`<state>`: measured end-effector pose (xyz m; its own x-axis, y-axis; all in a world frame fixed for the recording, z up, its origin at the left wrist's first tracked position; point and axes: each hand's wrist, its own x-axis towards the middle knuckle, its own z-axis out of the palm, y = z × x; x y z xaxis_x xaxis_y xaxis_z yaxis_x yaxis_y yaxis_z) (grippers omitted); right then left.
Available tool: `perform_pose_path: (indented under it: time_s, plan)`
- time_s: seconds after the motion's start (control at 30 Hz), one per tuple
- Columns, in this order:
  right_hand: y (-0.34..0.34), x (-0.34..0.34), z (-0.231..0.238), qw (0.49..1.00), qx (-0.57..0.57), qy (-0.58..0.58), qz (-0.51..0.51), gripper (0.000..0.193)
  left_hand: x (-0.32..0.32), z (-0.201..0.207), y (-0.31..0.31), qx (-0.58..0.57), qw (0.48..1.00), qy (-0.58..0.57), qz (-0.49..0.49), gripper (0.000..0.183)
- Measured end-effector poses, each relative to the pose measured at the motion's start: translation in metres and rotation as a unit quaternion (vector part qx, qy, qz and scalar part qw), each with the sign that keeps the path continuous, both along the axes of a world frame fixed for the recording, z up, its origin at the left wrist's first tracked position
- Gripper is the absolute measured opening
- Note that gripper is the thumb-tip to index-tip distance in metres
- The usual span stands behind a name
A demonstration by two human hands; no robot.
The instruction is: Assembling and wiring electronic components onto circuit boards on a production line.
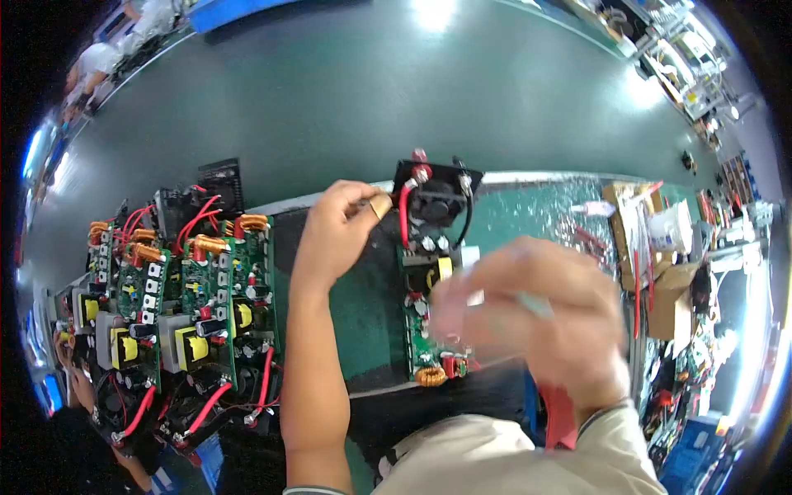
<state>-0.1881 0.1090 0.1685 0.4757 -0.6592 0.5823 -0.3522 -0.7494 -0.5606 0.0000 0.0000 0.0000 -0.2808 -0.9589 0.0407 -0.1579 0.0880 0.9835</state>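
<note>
A green circuit board [419, 330] with a copper coil and yellow-wrapped transformer lies on the bench before me. At its far end stands a black panel [436, 202] with a fan, red and black terminals and thick red and black cables. My left hand [340, 216] is closed in a pinch at the panel's left edge, a tan cover on one digit. Whether it grips the edge or some small piece is hidden. Over the board's right side is my right hand [536, 318], smeared by motion. Something pale shows among its fingers, too blurred to name.
Several similar board assemblies [194, 330] with fans and red cables stand in rows at left. On the right are a white cup [670, 228], a cardboard box [672, 301], a small bottle [592, 209] and scattered small parts. Green floor [371, 99] lies beyond the bench edge.
</note>
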Motion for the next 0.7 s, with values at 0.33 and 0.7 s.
perform_pose_path:
  time_s: [0.33,0.7]
  plan:
    - [0.012,0.019,0.022,0.999,-0.023,-0.017,0.017,0.009,-0.003,-0.003,0.003,-0.026,1.000,-0.002,-0.002,0.019]
    - [-0.031,-0.020,-0.096,0.963,0.087,0.106,-0.230,0.012,-0.025,0.035,0.019,-0.009,0.994,-0.090,-0.065,0.035]
